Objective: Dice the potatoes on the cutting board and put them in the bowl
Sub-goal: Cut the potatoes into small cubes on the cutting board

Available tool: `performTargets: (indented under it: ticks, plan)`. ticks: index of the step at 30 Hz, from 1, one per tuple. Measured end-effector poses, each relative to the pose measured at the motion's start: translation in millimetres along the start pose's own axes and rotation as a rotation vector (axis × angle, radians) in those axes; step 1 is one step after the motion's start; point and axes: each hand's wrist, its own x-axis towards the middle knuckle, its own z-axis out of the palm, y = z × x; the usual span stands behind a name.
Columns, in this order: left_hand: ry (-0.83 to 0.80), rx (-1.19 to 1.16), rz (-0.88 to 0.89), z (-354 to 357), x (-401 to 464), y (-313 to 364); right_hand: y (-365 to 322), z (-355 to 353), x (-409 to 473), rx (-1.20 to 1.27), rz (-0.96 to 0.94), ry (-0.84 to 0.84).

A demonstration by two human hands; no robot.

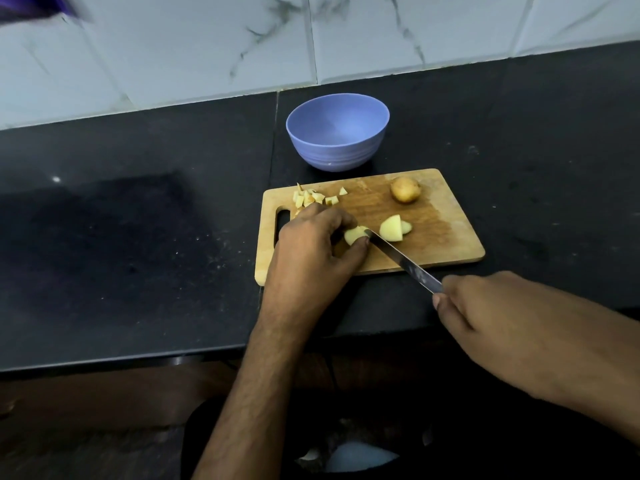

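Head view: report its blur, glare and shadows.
Head view: a purple thing at the top left corner is smeared by blur; a small glint shows on the dark counter; the cutting board, bowl and both hands stay sharp; below the counter edge all is dim.

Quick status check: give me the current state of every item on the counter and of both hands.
Bowl: upright, empty.
Cutting board: flat on counter.
Whole potato: uncut, on board.
Potato half: cut, lying on board.
Potato piece: pinned by left hand, being cut.
Diced potato: piled at board's far left.
Knife: gripped by right hand, tip on piece.
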Motion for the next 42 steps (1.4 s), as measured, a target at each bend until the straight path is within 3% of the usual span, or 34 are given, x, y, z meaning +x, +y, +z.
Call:
performTargets:
  ticks: [21,32,42]
  plan:
    - [-0.002,-0.013,-0.005,-7.1,-8.8,0.0,-10.0,25.0,-0.7,0.086,-0.037,0.27]
    - [0.033,-0.023,0.005,-5.8,-7.9,-2.5,-18.3,23.8,5.3,0.025,-0.018,0.215]
    - [0.033,-0.024,-0.009,-6.2,-8.4,0.2,-25.8,16.5,11.1,-0.086,-0.03,0.039]
